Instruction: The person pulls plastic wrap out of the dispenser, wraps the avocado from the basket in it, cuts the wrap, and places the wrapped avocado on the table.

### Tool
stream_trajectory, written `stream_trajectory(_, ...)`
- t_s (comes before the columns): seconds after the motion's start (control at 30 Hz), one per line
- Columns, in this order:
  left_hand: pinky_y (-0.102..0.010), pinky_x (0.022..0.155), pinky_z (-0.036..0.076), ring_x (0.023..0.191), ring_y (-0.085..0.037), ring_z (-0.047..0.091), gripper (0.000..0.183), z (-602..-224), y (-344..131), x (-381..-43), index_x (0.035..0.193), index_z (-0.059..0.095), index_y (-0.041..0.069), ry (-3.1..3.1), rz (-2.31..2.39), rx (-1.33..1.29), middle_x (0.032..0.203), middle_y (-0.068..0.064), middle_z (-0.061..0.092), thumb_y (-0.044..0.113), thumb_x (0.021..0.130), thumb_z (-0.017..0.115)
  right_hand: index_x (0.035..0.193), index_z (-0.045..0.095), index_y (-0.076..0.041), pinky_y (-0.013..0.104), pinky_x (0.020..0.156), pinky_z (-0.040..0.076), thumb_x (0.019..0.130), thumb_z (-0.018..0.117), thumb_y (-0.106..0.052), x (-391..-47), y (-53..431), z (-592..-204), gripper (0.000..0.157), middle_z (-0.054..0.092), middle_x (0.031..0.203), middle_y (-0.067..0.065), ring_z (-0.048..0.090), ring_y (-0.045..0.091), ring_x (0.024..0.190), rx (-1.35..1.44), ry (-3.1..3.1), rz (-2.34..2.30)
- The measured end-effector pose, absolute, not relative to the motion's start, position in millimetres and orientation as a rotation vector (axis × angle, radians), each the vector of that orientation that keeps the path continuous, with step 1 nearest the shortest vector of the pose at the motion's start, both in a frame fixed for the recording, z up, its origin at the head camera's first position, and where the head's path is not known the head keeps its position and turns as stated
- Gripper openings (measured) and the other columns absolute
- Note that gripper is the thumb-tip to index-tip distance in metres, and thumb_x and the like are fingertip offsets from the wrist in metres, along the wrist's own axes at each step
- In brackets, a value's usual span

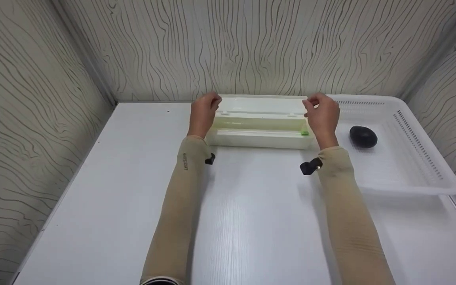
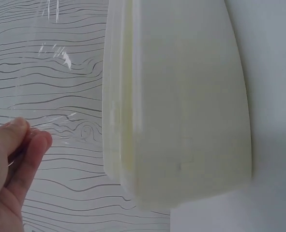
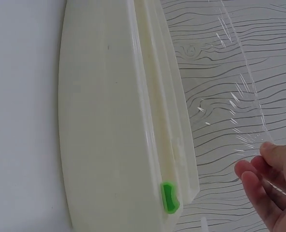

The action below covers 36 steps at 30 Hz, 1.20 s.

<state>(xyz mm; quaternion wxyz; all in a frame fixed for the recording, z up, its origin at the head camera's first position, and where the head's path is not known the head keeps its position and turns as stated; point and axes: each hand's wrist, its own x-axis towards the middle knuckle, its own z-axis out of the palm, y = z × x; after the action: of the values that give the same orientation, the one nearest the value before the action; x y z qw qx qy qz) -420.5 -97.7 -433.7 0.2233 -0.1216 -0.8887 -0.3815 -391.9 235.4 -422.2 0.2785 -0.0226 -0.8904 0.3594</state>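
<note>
A long cream cling film dispenser [image 1: 257, 141] stands on the table near the back wall, its lid [image 1: 263, 105] raised behind it. A small green slide cutter [image 3: 170, 197] sits at the right end of its front edge. Clear cling film [image 3: 237, 99] stretches between the hands, its edge and creases catching light in both wrist views. My left hand [image 1: 203, 114] pinches one corner of the film between thumb and fingers, above the dispenser's left end. At the right end, my right hand [image 1: 323, 116] pinches the opposite corner.
A white perforated plastic basket [image 1: 410, 182] stands to the right, close beside the right hand. Inside it lies a dark, smooth oval object [image 1: 363, 137]. The wood-grain patterned back wall [image 1: 251, 47] rises directly behind the dispenser.
</note>
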Motion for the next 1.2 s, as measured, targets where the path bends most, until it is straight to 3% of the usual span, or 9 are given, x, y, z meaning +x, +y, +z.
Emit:
stream_trajectory(0.2, -0.031, 0.085, 0.058, 0.095, -0.017, 0.070, 0.014, -433, -99, -421, 0.105, 0.072, 0.004, -2.433, -1.062, -0.350, 0.104, -0.007, 0.075, 0.013, 0.105, 0.061, 0.108, 0.072, 0.000, 0.043, 0.087, 0.054, 0.104, 0.064, -0.018, -392, 233, -420, 0.020, 0.076, 0.100, 0.018, 0.075, 0.025, 0.073, -0.076, -2.410, 0.969)
stream_trajectory(0.4, -0.032, 0.086, 0.058, 0.095, -0.017, 0.069, 0.012, -434, -100, -422, 0.104, 0.072, 0.005, -2.433, -1.047, -0.339, 0.103, -0.006, 0.074, 0.012, 0.104, 0.062, 0.109, 0.071, -0.003, 0.038, 0.078, 0.051, 0.103, 0.065, -0.019, -393, 234, -421, 0.018, 0.075, 0.099, 0.016, 0.068, 0.010, 0.061, -0.089, -2.449, 0.972)
stream_trajectory(0.57, -0.032, 0.085, 0.058, 0.095, -0.018, 0.069, 0.014, -434, -98, -421, 0.105, 0.072, 0.004, -2.426, -1.046, -0.341, 0.103, -0.008, 0.074, 0.013, 0.105, 0.061, 0.108, 0.072, 0.000, 0.046, 0.090, 0.055, 0.103, 0.065, -0.017, -393, 236, -420, 0.019, 0.075, 0.098, 0.019, 0.056, -0.006, 0.055, -0.045, -2.436, 0.989)
stream_trajectory(0.63, -0.032, 0.085, 0.058, 0.095, -0.018, 0.070, 0.015, -434, -97, -420, 0.105, 0.072, 0.004, -2.418, -1.045, -0.339, 0.103, -0.009, 0.074, 0.014, 0.105, 0.061, 0.108, 0.072, 0.001, 0.042, 0.087, 0.058, 0.103, 0.065, -0.017, -393, 236, -420, 0.020, 0.076, 0.099, 0.019, 0.055, -0.007, 0.056, -0.034, -2.429, 0.977)
stream_trajectory(0.7, -0.032, 0.084, 0.058, 0.094, -0.018, 0.070, 0.015, -434, -96, -418, 0.106, 0.072, 0.005, -2.409, -1.051, -0.327, 0.103, -0.009, 0.075, 0.015, 0.105, 0.061, 0.108, 0.072, 0.002, 0.031, 0.079, 0.058, 0.103, 0.064, -0.016, -394, 236, -419, 0.020, 0.076, 0.099, 0.019, 0.056, -0.006, 0.057, -0.028, -2.422, 0.963)
stream_trajectory(0.77, -0.032, 0.083, 0.058, 0.094, -0.018, 0.070, 0.016, -432, -95, -417, 0.106, 0.072, 0.005, -2.401, -1.060, -0.311, 0.103, -0.009, 0.074, 0.016, 0.106, 0.060, 0.108, 0.072, 0.001, 0.019, 0.061, 0.052, 0.103, 0.064, -0.015, -395, 235, -417, 0.019, 0.076, 0.099, 0.019, 0.059, -0.004, 0.059, -0.033, -2.408, 0.974)
stream_trajectory(0.87, -0.033, 0.083, 0.058, 0.093, -0.017, 0.069, 0.017, -429, -94, -416, 0.107, 0.072, 0.005, -2.389, -1.070, -0.290, 0.103, -0.008, 0.074, 0.017, 0.106, 0.060, 0.108, 0.071, 0.001, 0.008, 0.055, 0.042, 0.103, 0.064, -0.014, -395, 234, -413, 0.017, 0.075, 0.100, 0.018, 0.063, 0.001, 0.062, -0.041, -2.394, 0.993)
stream_trajectory(1.0, -0.033, 0.081, 0.057, 0.091, -0.017, 0.068, 0.018, -424, -93, -416, 0.107, 0.072, 0.005, -2.371, -1.048, -0.291, 0.102, -0.007, 0.074, 0.017, 0.106, 0.059, 0.108, 0.071, 0.000, 0.007, 0.054, 0.040, 0.103, 0.064, -0.015, -395, 233, -407, 0.017, 0.074, 0.099, 0.017, 0.069, 0.013, 0.067, -0.057, -2.384, 0.990)
stream_trajectory(1.2, -0.032, 0.085, 0.057, 0.096, -0.018, 0.069, 0.018, -417, -93, -415, 0.109, 0.072, 0.004, -2.345, -1.037, -0.312, 0.105, -0.008, 0.073, 0.016, 0.106, 0.059, 0.109, 0.070, -0.001, 0.007, 0.055, 0.041, 0.104, 0.064, -0.016, -394, 233, -397, 0.018, 0.074, 0.101, 0.016, 0.060, -0.001, 0.064, -0.072, -2.380, 0.988)
